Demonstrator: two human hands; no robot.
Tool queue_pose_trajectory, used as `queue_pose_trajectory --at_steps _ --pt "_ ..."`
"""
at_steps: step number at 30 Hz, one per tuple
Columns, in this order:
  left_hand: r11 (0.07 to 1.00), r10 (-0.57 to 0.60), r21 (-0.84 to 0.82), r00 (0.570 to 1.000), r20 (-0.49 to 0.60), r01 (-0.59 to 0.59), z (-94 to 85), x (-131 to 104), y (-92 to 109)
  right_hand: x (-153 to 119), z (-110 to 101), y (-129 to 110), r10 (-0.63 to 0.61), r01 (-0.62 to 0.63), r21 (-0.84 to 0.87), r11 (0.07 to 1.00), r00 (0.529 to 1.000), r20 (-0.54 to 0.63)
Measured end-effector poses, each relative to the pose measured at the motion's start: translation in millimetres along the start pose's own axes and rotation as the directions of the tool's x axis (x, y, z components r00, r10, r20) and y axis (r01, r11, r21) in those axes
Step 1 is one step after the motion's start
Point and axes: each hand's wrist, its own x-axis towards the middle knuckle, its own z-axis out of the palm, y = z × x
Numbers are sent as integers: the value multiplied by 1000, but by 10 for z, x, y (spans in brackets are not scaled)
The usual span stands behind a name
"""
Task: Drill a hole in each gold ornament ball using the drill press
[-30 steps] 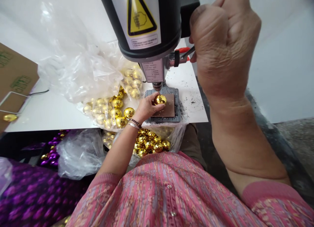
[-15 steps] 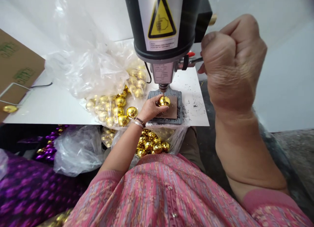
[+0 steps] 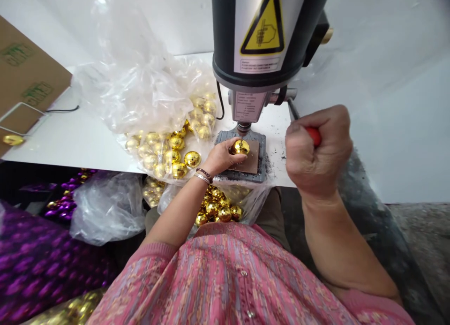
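At mid-frame, the left hand [image 3: 222, 158] pinches a gold ball [image 3: 242, 149] under the drill bit [image 3: 241, 138] — seemingly mid-drilling. At right, the right hand [image 3: 318, 151] clenches the lever [image 3: 294, 110]; the next move calls for a steady ball.

On the gold ball [image 3: 242, 148] a mirror-like gloss is seen. The drill base [image 3: 262, 151] appears to be made of grey metal, rather matt. The upper bag [image 3: 140, 90] is made of clear, wrinkled, shiny plastic, the box [image 3: 31, 79] of dull brown cardboard. Matt cloth is used for the blouse [image 3: 211, 273].
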Motion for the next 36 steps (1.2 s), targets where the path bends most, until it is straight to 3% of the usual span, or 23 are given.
queue_pose_trajectory --at_steps 8,21,24,27,29,32,36 --pt "999 14 44 1000 -19 -13 15 -41 19 -244 223 239 -64 64 -11 998 984 -169" --pt "998 34 60 999 -12 -33 6 -96 83 -389 493 507 -134 174 160 972 963 -234" --pt "998 25 60 999 -27 -24 19 -89 103 -220 375 369 -88 125 152 980 970 -228" --pt "998 1 60 999 -45 1 38 -91 143 116 209 166 4 20 116 993 978 -207" --pt "999 -7 40 998 -63 9 27 -142 154 337 138 50 144 -116 172 978 977 -159" --pt "999 26 40 998 -50 -24 -73 -362 85 525 109 -63 295 -266 234 935 950 -99" --pt "990 99 89 987 129 -111 -358 -855 -156 542 135 -107 317 -278 271 922 941 -115"
